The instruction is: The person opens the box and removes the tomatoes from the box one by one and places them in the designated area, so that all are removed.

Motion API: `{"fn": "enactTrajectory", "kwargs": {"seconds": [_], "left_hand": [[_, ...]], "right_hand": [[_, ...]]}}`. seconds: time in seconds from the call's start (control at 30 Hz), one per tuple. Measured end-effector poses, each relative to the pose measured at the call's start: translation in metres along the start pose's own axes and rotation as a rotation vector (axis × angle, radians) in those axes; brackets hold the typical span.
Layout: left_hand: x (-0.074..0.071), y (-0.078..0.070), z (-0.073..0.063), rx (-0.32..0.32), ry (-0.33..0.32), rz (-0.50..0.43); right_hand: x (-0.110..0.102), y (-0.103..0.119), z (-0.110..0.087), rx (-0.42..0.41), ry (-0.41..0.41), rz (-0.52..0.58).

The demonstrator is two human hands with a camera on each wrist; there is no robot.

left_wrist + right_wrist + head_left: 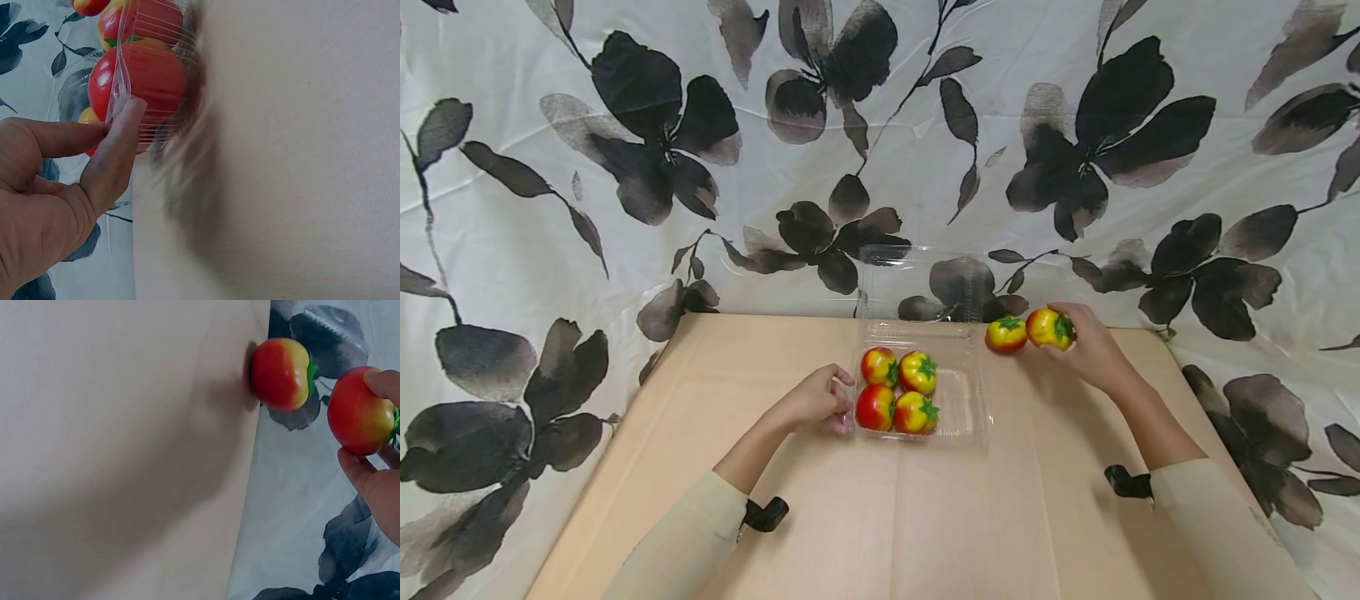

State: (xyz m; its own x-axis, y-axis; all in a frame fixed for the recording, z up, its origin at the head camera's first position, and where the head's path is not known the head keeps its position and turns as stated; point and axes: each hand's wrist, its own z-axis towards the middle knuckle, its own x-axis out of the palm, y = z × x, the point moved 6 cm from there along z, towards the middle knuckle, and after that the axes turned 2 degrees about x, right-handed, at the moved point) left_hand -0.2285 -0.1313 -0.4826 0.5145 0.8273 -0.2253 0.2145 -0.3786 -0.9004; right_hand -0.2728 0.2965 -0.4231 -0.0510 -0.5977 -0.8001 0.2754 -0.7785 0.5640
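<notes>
The tan tabletop [970, 517] is ending at a far edge just beyond the container, and its left and right edges are slanting outward toward the near side. Tan surface is stretching from the left hand [816, 400] to the left edge, and more is lying on the near side between the two sleeves. A flower-patterned cloth [1090, 158] is hanging beyond the far edge and showing along both sides.

Close to that edge, right of the container, a loose red-and-yellow fruit [1006, 334] is resting on the tabletop. Just right of it, the right hand [1090, 350] is gripping a similar fruit [1051, 328] between thumb and fingers, holding it raised off the surface. A black wrist device [766, 515] is jutting from the left sleeve, another from the right.

The clear plastic container [958, 392] is standing open, its transparent lid [917, 287] rising on the far side. Four fruits are sitting inside, two by two, filling its left part. The left hand is pinching its left rim between thumb and finger.
</notes>
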Motion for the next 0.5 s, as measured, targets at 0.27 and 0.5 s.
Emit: {"fn": "enactTrajectory", "kwargs": {"seconds": [0.27,0.5], "left_hand": [[0.001,0.001,0.001,-0.005,0.000,-0.002],[0.001,0.000,0.000,-0.012,-0.008,0.001]], "right_hand": [[0.002,-0.021,0.010,0.089,0.032,-0.046],[0.011,-0.040,0.017,0.152,0.095,-0.042]]}}
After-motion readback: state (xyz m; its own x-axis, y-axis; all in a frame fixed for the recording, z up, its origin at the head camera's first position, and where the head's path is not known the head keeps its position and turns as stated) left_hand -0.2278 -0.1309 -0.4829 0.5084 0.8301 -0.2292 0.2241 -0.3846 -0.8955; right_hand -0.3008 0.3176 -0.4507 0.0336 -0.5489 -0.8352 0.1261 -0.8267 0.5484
